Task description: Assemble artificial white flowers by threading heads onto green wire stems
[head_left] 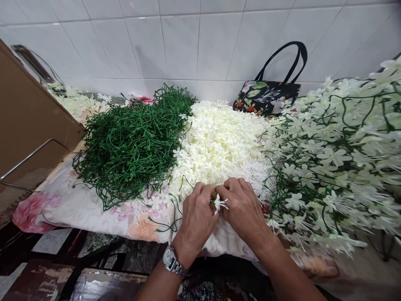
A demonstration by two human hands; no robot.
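Observation:
My left hand [199, 211], with a steel watch [171, 259] on its wrist, is closed on a green plastic flower stem [171, 225] whose branches trail out to the left. One small white artificial flower [218, 203] with long thin stamens sticks out between the two hands. My right hand [239, 205] touches the left, its fingertips pinched at the same stem; exactly what they grip is hidden. Just beyond the hands lies a heap of loose white blossoms [219, 133], with a patch of thin white stamens [255, 177] at its right.
Left of the blossoms is a tangled pile of bare green stems [131, 146]. Finished-looking white flower sprays [326, 167] are heaped at right. A floral cloth [78, 209] covers the work surface. A cardboard box [31, 108] stands left; a black floral handbag [267, 96] leans on the tiled wall.

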